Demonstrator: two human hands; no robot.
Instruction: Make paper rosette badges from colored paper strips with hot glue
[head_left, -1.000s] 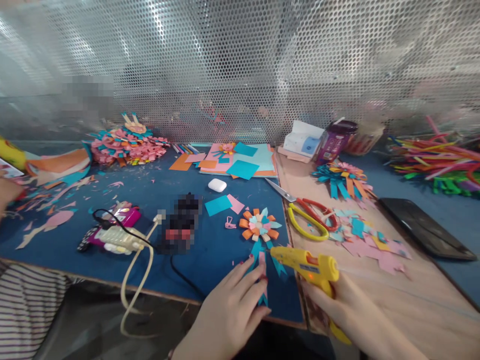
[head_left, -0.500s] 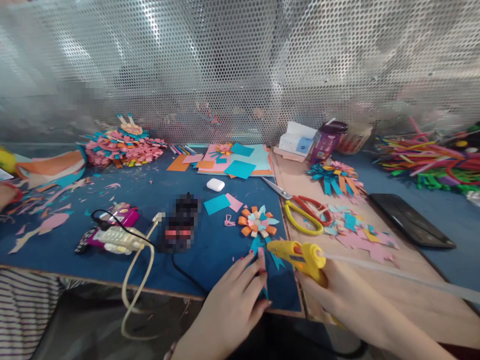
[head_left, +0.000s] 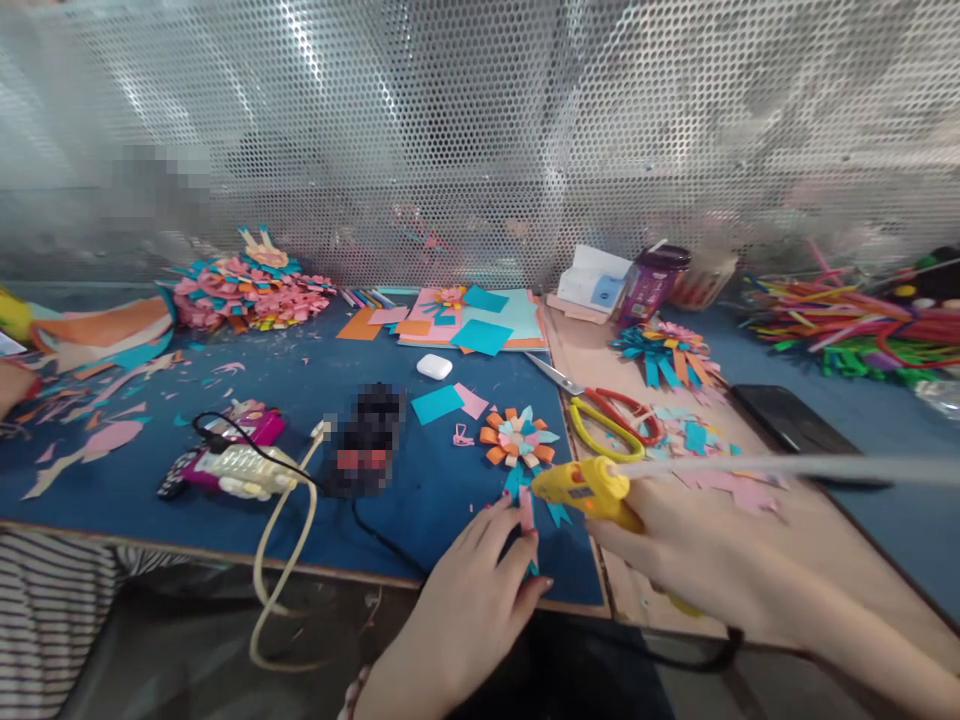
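Observation:
My left hand [head_left: 469, 600] lies with its fingers stretched out, pressing a pink paper strip [head_left: 526, 508] and the blue paper under it to the table. Above the fingertips is a paper flower [head_left: 517, 438] with orange, peach and pale blue petals; blue paper tails [head_left: 559, 513] hang below it. Wrapped round a yellow hot glue gun [head_left: 585, 488] is my right hand [head_left: 675, 545]. The nozzle points left, close over the pink strip's top end. A long whitish glue stick [head_left: 780, 467] juts out of the gun's back. My fingers hide the strip's lower part.
Scissors [head_left: 611, 428] with red and yellow handles lie right of the flower, near paper scraps [head_left: 739, 490] and a dark phone [head_left: 791, 420]. At left are a power strip with cables [head_left: 367, 440] and a white case [head_left: 434, 367]. Another person's hand [head_left: 15, 385] is at far left.
The glue gun has moved up and left to the pink strip, and its glue stick has swung into view. My left hand stays on the strip; the view has shifted slightly.

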